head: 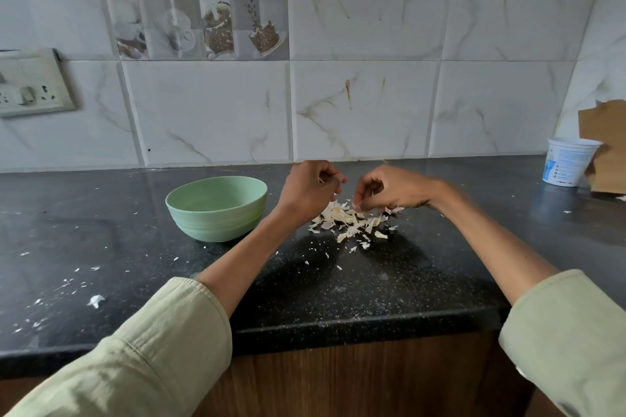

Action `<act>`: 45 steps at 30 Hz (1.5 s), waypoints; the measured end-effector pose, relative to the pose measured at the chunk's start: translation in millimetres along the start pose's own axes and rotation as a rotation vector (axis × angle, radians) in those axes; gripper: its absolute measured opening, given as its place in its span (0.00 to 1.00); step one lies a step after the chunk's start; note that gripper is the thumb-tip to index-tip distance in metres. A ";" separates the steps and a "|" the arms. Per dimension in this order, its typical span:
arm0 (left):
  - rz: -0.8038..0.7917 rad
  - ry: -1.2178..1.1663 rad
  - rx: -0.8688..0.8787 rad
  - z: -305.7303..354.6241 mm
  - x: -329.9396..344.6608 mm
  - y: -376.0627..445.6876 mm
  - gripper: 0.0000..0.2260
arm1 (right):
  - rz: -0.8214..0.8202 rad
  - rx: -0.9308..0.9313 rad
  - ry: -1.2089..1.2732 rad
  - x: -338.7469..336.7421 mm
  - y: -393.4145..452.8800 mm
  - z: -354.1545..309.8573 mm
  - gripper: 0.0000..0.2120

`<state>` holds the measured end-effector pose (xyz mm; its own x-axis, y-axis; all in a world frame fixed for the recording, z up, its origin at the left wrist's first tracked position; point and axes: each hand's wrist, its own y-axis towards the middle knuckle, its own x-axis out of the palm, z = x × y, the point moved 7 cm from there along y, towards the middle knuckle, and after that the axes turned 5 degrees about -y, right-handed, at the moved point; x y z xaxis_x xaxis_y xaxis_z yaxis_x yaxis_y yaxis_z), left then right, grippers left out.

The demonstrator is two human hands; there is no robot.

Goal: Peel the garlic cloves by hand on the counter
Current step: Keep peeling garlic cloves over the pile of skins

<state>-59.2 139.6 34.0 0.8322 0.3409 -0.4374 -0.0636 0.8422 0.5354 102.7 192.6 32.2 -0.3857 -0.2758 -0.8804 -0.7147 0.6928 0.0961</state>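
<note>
A pile of pale garlic skins [349,222] lies on the black speckled counter [338,288]. My left hand [310,189] hovers above the pile's left edge, its fingers curled around a small garlic clove [338,178] that barely shows at the fingertips. My right hand [389,189] is just right of it, fingertips pinching a bit of skin [356,206] at the top of the pile. A mint-green bowl [216,210] stands to the left of my left hand; its inside is mostly hidden.
White skin flecks are scattered over the counter, thickest at the left front [67,284]. A white plastic tub [569,161] and a piece of brown cardboard [606,149] stand at the far right by the tiled wall. A switch socket [30,85] is on the left wall.
</note>
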 end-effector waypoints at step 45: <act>0.094 -0.640 -0.152 -1.1 -10.9 -5.1 0.09 | 0.371 -0.201 0.331 -28.8 -7.6 -24.3 0.09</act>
<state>-68.5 132.1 35.2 0.9792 0.1396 0.1470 -0.1897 0.8864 0.4223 105.1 179.1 68.1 -0.7737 -0.2547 -0.5801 -0.5805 0.6516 0.4883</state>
